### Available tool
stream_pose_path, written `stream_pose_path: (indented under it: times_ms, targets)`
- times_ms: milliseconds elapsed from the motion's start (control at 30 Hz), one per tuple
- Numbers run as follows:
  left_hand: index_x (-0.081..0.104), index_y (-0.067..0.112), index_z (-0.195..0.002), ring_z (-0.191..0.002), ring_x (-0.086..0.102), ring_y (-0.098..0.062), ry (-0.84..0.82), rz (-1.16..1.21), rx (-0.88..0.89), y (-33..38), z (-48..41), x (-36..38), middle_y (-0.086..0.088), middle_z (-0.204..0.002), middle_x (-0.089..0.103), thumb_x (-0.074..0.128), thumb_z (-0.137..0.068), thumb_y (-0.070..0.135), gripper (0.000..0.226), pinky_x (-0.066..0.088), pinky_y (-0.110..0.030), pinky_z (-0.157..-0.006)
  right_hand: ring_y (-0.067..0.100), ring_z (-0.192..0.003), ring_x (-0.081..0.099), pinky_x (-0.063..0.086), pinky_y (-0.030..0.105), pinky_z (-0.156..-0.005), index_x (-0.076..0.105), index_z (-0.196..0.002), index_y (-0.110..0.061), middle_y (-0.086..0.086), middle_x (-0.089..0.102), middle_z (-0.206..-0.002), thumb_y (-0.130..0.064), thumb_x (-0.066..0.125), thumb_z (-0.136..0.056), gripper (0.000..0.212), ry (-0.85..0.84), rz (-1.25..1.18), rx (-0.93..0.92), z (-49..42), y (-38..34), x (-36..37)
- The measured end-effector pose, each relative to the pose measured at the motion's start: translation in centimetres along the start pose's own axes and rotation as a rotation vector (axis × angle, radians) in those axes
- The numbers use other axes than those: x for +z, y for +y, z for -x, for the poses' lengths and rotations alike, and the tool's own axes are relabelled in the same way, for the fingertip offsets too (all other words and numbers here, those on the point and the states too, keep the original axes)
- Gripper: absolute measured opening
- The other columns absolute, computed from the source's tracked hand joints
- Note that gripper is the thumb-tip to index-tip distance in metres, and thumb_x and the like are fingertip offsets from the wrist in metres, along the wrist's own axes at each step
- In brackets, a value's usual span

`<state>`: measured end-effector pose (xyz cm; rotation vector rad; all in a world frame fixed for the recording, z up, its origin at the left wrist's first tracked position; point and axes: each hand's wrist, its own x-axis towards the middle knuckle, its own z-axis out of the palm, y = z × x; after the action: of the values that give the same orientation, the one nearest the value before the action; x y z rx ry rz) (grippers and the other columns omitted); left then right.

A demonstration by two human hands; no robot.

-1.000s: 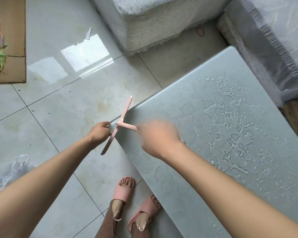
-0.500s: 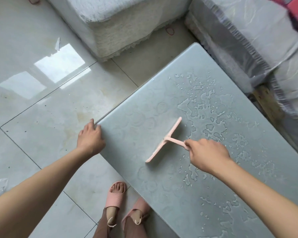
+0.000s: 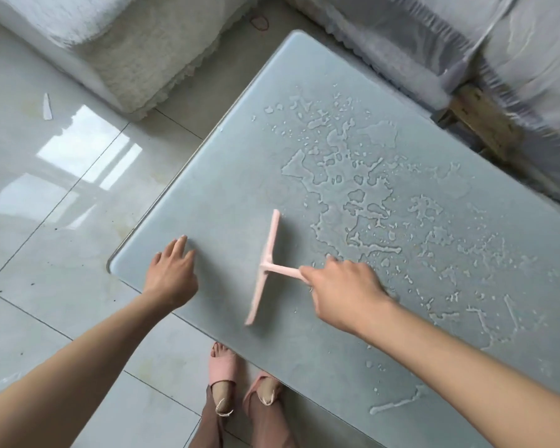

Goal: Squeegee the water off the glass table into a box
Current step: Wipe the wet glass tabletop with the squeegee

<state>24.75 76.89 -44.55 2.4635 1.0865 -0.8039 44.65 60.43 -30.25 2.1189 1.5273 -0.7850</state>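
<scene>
A frosted glass table [image 3: 233, 176] fills the middle and right of the view. Puddles and drops of water [image 3: 362, 189] spread over its centre and right side. My right hand [image 3: 343, 292] grips the handle of a pink T-shaped squeegee [image 3: 267, 266], whose blade lies on the glass just left of the water. My left hand [image 3: 172, 273] rests flat on the glass near the table's left corner, fingers straight. No box is in view.
Glossy floor tiles [image 3: 46, 221] lie to the left. A white fabric-covered seat [image 3: 136, 53] stands at the top, and plastic-wrapped furniture [image 3: 466, 43] runs along the table's far right edge. My feet in pink sandals [image 3: 223, 370] stand at the table's near edge.
My right hand has pulled the squeegee leftward from the water and turned its blade more upright. My left hand has shifted from the table's edge onto the glass.
</scene>
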Motion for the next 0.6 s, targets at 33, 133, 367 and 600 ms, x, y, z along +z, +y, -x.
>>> stream_pose_path:
  times_ms: [33, 133, 367, 600]
  targets:
    - [0.042, 0.015, -0.139, -0.146, 0.011, -0.022, -0.024, -0.009, -0.007, 0.4, 0.1, -0.1, -0.008, -0.159, 0.009, 0.042, -0.089, 0.018, 0.050, 0.021, -0.035, -0.114, 0.029, -0.105, 0.060, 0.043, 0.034, -0.076, 0.049, -0.121, -0.022, 0.012, 0.056, -0.115, -0.021, 0.042, -0.093, 0.029, -0.013, -0.003, 0.025, 0.7, 1.4, 0.0]
    - [0.042, 0.015, -0.139, -0.146, 0.011, -0.022, -0.062, -0.031, -0.029, 1.4, 0.6, -0.4, -0.008, -0.159, 0.008, 0.042, -0.090, 0.020, 0.049, 0.022, -0.034, -0.113, 0.029, -0.102, 0.061, 0.044, 0.033, -0.075, 0.053, -0.119, -0.022, 0.010, 0.059, -0.111, -0.024, 0.043, -0.093, 0.028, 0.008, 0.031, 0.029, 2.4, 4.1, -0.5]
    - [0.041, 0.011, -0.138, -0.146, 0.010, -0.022, -0.088, -0.007, -0.091, 4.6, 1.5, -1.1, -0.009, -0.160, 0.005, 0.037, -0.089, 0.014, 0.049, 0.022, -0.038, -0.114, 0.030, -0.096, 0.062, 0.032, 0.031, -0.063, 0.058, -0.116, -0.019, 0.012, 0.060, -0.107, -0.020, 0.046, -0.091, 0.028, 0.155, 0.000, -0.165, -0.5, 0.9, -2.0]
    - [0.040, 0.011, -0.138, -0.145, 0.013, -0.023, -0.078, -0.018, -0.111, 6.6, 1.6, -2.2, -0.009, -0.160, 0.005, 0.035, -0.091, 0.013, 0.047, 0.022, -0.037, -0.113, 0.029, -0.105, 0.060, 0.035, 0.031, -0.069, 0.057, -0.121, -0.019, 0.012, 0.059, -0.115, -0.021, 0.047, -0.091, 0.031, 0.088, -0.017, -0.100, -0.9, 5.2, 0.2]
